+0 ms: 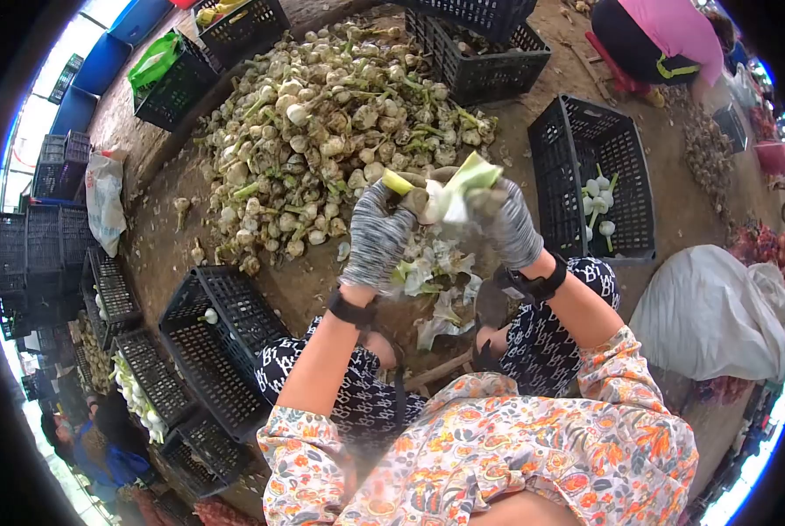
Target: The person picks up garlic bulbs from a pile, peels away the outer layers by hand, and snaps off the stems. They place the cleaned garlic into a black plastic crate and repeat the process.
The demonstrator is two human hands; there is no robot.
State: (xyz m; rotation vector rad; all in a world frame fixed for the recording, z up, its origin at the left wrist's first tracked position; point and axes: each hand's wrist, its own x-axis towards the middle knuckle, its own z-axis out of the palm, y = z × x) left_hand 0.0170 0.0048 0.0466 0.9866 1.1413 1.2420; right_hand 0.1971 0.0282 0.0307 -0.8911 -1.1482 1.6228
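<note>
Both my hands wear grey striped gloves and are raised over a litter of peeled skins (445, 320) on the ground. My left hand (382, 230) is closed around a garlic plant with a cut green stem (398, 182). Pinched in my right hand (508, 223) is a pale green and white leafy skin (463, 188), which stretches toward my left hand. The bulb is mostly hidden by fingers and skin. Beyond my hands lies a large heap of unpeeled garlic (322, 131).
A black crate (640, 210) at the right holds several white bulbs; another (226, 351) at the left holds one. More crates (156, 381) stand at far left. A white sack (708, 311) lies at right. Co-workers (664, 39) (108, 443) are at upper right and lower left.
</note>
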